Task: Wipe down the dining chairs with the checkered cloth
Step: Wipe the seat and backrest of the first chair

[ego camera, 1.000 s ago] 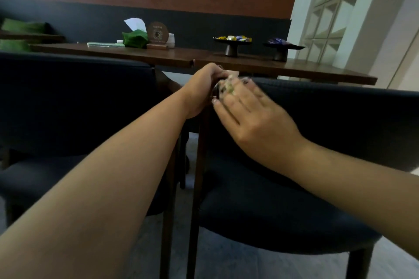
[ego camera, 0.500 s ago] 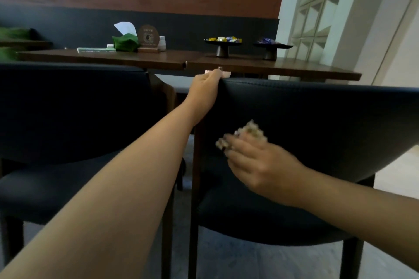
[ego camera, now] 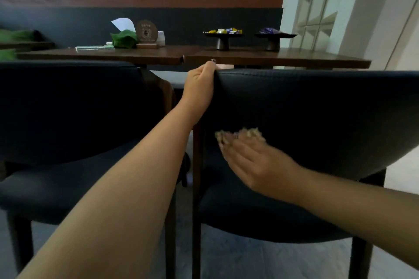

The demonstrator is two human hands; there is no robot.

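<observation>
While the left hand (ego camera: pixel 199 84) is clamped over the top corner of the chair back (ego camera: pixel 317 115) and the flat-fingered right hand (ego camera: pixel 254 161) presses the checkered cloth (ego camera: pixel 249 133) under its fingertips against the backrest, best to drag sideways with overlapping, even strokes

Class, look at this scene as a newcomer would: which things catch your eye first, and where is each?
Two bare arms fill the foreground. The left hand grips the top left edge of the dark chair, while the right hand presses a checkered cloth against the backrest. Behind, a wooden table carries two black stands of sweets.
</observation>
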